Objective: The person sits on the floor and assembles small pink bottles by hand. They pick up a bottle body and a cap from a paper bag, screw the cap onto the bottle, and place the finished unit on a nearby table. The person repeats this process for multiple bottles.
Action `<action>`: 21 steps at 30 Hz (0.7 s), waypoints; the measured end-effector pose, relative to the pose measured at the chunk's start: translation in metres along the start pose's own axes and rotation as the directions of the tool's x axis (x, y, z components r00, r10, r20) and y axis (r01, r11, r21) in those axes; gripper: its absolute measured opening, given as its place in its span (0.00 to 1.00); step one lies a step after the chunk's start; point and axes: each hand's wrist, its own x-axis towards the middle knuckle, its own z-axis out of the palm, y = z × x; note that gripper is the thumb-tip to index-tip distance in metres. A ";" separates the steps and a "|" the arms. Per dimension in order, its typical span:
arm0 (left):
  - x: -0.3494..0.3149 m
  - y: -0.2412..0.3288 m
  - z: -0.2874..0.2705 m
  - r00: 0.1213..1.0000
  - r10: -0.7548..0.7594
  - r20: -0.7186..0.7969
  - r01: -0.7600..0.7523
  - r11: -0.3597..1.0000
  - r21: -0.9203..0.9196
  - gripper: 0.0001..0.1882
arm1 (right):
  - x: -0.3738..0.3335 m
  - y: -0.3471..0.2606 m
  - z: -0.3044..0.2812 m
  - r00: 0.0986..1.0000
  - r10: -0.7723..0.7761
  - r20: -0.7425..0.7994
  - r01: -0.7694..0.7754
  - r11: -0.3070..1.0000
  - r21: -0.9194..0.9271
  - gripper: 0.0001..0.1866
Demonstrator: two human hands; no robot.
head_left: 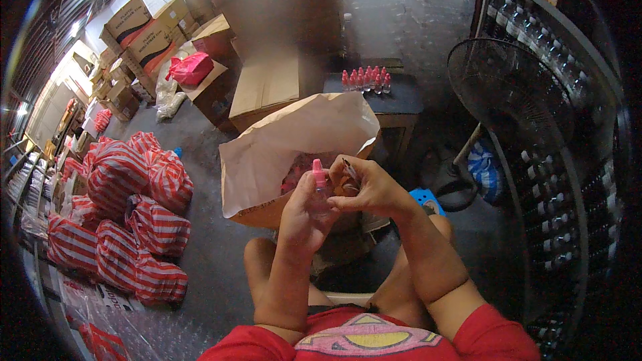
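In front of me, my left hand (301,217) is closed around a small clear bottle (319,204) with a pink pointed cap (318,172). The bottle stands upright, cap on top. My right hand (368,190) is curled beside it, thumb tip against the bottle's side. Between its bent fingers sticks a thin pen-like tool (348,168), too small to name surely. Just beyond both hands stands a large open brown paper sack (301,134) with a pale inside; pinkish-red pieces (297,168) show in it, partly hidden by my hands.
Several pink-capped bottles (366,80) stand on a dark low table (401,97) behind the sack. Red-and-white striped bags (134,207) are heaped at left, cardboard boxes (267,87) at the back. A standing fan (511,93) and shelves of bottles (555,214) are at right.
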 end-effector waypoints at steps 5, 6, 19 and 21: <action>-0.004 0.000 0.006 0.998 0.014 -0.054 -0.011 0.999 0.046 0.17 | -0.001 -0.010 0.004 0.999 0.046 0.011 -0.046 0.997 0.054 0.14; -0.006 0.000 0.009 0.998 0.020 -0.062 -0.017 0.999 0.048 0.17 | -0.001 -0.005 0.005 0.999 0.029 -0.015 -0.029 1.000 0.001 0.14; -0.009 -0.003 0.010 0.999 0.000 -0.046 0.001 1.000 0.021 0.15 | -0.002 0.002 0.003 0.999 0.041 0.012 -0.039 0.996 -0.085 0.19; -0.006 -0.006 -0.002 1.000 0.001 -0.017 0.000 0.999 0.041 0.15 | -0.002 0.003 0.002 0.999 0.042 0.017 -0.040 0.995 -0.091 0.19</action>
